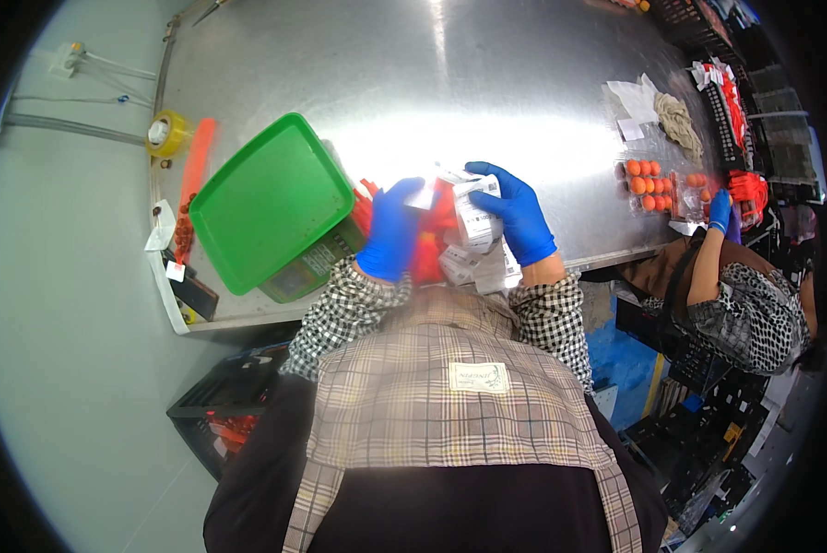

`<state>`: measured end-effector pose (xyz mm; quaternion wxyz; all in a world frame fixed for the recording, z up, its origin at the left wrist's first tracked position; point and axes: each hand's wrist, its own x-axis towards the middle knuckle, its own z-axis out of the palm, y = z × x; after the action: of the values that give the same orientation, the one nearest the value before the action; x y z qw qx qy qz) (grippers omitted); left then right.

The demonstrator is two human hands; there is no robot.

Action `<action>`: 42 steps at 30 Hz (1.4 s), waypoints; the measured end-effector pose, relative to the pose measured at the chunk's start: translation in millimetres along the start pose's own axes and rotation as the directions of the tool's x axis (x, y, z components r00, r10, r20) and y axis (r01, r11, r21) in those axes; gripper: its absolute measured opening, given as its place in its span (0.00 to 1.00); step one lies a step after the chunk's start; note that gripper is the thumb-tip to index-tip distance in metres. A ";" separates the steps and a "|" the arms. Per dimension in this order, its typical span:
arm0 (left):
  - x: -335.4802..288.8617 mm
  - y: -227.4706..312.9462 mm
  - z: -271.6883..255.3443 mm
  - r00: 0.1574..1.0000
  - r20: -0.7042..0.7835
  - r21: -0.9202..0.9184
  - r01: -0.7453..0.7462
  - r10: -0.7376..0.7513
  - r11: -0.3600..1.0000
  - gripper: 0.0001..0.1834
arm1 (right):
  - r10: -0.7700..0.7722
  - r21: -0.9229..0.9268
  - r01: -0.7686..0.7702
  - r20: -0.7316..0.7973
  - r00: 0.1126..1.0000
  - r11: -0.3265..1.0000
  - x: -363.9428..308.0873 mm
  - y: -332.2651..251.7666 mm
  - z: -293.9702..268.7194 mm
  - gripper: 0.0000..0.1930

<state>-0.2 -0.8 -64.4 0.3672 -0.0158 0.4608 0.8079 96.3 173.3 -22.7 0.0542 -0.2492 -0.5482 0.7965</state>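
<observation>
Steel worktable (487,83) spreads wide; both blue-gloved hands meet at its near edge. Right hand (517,214) grips a white label strip (476,217), long axis toward 12 o'clock; left hand (390,230), at its 9 o'clock, clasps red netting (432,241). Green tray (266,198) lies farther left.

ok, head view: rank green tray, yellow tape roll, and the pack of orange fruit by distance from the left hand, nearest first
From the left hand:
1. Green tray, just to its left, tilted on the scale.
2. Yellow tape roll, farther left, at the table's far-left edge.
3. Fruit pack, far right, by a co-worker's hand.
</observation>
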 end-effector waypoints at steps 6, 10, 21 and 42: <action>-0.1 11.6 -4.9 0.938 0.304 0.584 -0.320 0.164 0.746 0.15 | 0.034 0.039 -0.040 0.154 0.987 0.998 -2.5 -7.4 -10.9 0.20; -3.2 16.4 6.6 0.973 0.217 0.428 -0.163 0.074 0.889 0.14 | 0.046 -0.003 -0.046 0.164 0.985 0.999 -4.3 -6.7 -0.6 0.20; 2.5 1.9 -3.3 0.979 0.191 0.038 0.069 -0.075 0.997 0.08 | -0.030 -0.141 0.038 0.053 0.998 0.989 -3.2 2.9 -4.1 0.20; 7.7 6.9 -0.5 0.956 0.281 0.455 -0.211 0.086 0.865 0.07 | -0.078 -0.101 0.082 0.045 0.996 0.991 9.3 -9.7 19.6 0.23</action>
<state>-10.2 1.1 -62.4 0.3511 0.2139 0.5961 0.6896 77.5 163.8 -11.7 0.0618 -0.2130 -0.5992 0.7693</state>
